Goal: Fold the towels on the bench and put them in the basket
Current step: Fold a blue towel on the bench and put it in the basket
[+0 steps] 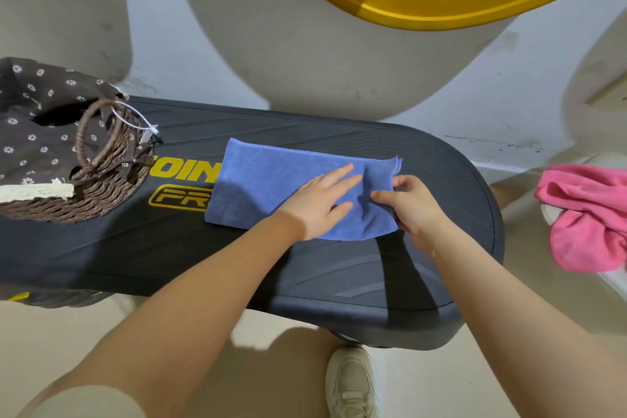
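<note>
On the ribbed black bench (424, 153), the left hand (319, 204) presses flat-fingered on a folded blue terry towel (271, 176) while the right hand (412, 205) pinches its right edge, right of the woven wicker basket (112, 180).

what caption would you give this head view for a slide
Left hand presses the blue towel flat on the bench while the right hand grips its edge, basket waiting alongside.

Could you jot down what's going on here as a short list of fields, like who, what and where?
Surface: black bench with yellow lettering
Being folded: blue towel, lying flat on the bench
Left hand: pressing flat on the towel
Right hand: pinching the towel's right edge
Basket: woven, flowered lining, on the bench's left end
Waiting: pink towel, crumpled, off the bench to the right
</note>
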Action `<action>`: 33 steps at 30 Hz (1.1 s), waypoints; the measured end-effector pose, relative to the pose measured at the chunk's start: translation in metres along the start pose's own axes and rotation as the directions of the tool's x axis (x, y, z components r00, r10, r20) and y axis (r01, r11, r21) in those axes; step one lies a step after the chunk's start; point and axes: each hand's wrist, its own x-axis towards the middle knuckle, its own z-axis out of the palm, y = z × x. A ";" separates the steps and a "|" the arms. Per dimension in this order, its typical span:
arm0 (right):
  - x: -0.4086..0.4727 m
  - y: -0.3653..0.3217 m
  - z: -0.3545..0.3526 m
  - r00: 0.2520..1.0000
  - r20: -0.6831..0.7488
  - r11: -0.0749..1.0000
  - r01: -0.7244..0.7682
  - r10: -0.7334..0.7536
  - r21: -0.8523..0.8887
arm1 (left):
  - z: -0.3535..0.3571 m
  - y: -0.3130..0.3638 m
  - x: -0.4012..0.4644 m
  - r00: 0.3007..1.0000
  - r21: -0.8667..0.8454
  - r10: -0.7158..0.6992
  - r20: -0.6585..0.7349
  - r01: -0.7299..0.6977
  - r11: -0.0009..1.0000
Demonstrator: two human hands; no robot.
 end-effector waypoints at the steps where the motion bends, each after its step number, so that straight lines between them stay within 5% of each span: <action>1: -0.001 -0.005 0.005 0.999 0.007 0.999 0.046 -0.046 -0.006 | -0.002 0.001 -0.002 0.999 -0.159 -0.040 -0.032 0.034 0.987; 4: 0.001 -0.016 0.029 0.989 0.013 0.972 0.149 -0.149 -0.183 | -0.008 0.005 -0.005 0.962 -0.636 -0.262 -0.076 0.156 0.756; 6: 0.003 -0.019 0.046 0.979 0.073 0.940 0.203 -0.190 -0.274 | -0.012 0.004 -0.006 0.930 -0.772 -0.363 -0.065 0.184 0.609; 14: 0.009 -0.026 0.093 0.964 0.162 0.932 0.249 -0.211 -0.264 | -0.024 -0.015 -0.021 0.885 -0.805 -0.450 -0.114 0.183 0.565; 18: 0.013 -0.026 0.101 0.949 0.232 0.881 0.291 -0.215 -0.373 | -0.030 -0.020 -0.018 0.860 -0.747 -0.500 -0.106 0.263 0.611; 22: 0.017 -0.016 0.096 0.884 0.286 0.316 0.410 -0.370 -0.856 | -0.030 -0.026 -0.016 0.857 -0.427 -0.445 -0.260 0.312 0.849; 23: 0.017 -0.010 0.097 0.889 0.316 0.273 0.411 -0.331 -0.870 | -0.030 -0.031 -0.018 0.842 -0.311 -0.456 -0.287 0.368 0.876; 28: 0.019 0.010 0.109 0.891 0.316 0.278 0.410 -0.324 -0.869 | -0.033 -0.044 -0.031 0.792 0.070 -0.480 -0.377 0.541 0.838; 33: 0.018 0.011 0.109 0.895 0.307 0.257 0.396 -0.324 -0.881 | -0.036 -0.054 -0.047 0.620 0.075 -0.647 -0.444 0.745 0.663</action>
